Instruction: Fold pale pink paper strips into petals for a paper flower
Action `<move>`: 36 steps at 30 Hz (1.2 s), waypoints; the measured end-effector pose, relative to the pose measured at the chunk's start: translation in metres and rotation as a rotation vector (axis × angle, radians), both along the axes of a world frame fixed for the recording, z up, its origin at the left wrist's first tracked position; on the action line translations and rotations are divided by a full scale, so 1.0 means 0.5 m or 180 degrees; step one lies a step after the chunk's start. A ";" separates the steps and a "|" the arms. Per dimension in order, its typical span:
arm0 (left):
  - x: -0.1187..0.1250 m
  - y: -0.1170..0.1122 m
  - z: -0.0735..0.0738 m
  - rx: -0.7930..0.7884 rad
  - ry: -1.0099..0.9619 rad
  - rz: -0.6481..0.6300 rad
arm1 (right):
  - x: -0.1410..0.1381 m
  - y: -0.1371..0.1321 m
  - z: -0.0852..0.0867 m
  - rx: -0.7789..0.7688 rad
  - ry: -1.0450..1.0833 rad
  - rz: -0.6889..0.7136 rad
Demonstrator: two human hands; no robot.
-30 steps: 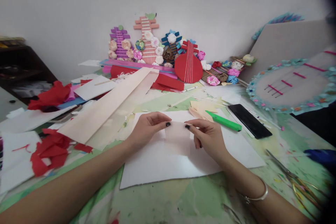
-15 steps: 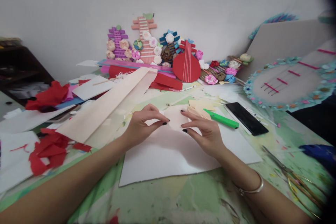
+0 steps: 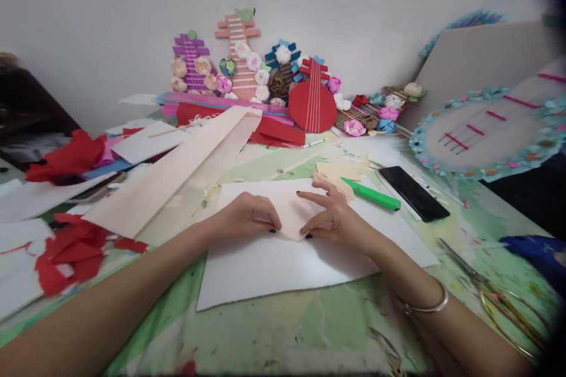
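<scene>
A small pale cream piece of paper [image 3: 290,216] is held between my two hands, above a white board [image 3: 247,274]. My left hand [image 3: 247,214] is closed, thumb and forefinger pinching the paper's left edge. On the lower right edge, my right hand [image 3: 338,215] pinches with thumb and forefinger while its other fingers stretch out. Just beyond the right hand lie several cream paper pieces [image 3: 332,174], partly covered by a green utility knife [image 3: 371,194].
A black phone [image 3: 413,193] and gold-handled scissors [image 3: 481,288] lie to the right. Long folded cream paper [image 3: 177,179] and crumpled red paper [image 3: 73,256] spread over the left. Decorated lute-shaped crafts, one a red lute [image 3: 312,107], line the wall.
Both hands have come lower and nearer to me with the cream paper. The right thumb and forefinger, apart before, now close on its lower edge. The view has shifted slightly.
</scene>
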State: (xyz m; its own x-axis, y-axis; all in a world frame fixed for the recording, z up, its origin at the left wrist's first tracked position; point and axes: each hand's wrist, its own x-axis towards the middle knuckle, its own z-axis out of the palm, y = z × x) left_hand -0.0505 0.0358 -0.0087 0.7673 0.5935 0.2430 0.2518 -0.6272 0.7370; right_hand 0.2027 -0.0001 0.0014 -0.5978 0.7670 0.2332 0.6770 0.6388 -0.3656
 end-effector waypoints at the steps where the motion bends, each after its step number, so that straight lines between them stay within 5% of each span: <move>1: 0.000 -0.002 0.001 -0.0072 -0.0001 -0.0007 | 0.001 -0.001 0.001 0.0002 -0.0003 0.0029; 6: 0.004 -0.012 0.012 -0.0388 -0.0069 -0.0218 | 0.002 -0.001 0.003 -0.0312 0.0082 0.0531; 14: 0.018 -0.022 0.010 0.0034 0.0102 -0.0389 | -0.023 -0.010 0.002 -0.0335 0.0413 0.0761; 23: 0.030 -0.030 0.006 -0.0172 0.0155 0.0063 | -0.032 -0.012 -0.005 -0.0674 0.0466 0.0039; 36: 0.034 -0.034 0.005 -0.0432 -0.0035 0.0137 | -0.032 -0.016 -0.004 -0.0833 0.0669 0.0074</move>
State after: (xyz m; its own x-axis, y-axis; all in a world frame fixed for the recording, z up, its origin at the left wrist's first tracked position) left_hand -0.0336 0.0189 -0.0063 0.7380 0.6539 0.1665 0.2677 -0.5103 0.8173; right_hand 0.1867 -0.0079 -0.0004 -0.5756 0.8039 0.1501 0.5557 0.5191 -0.6494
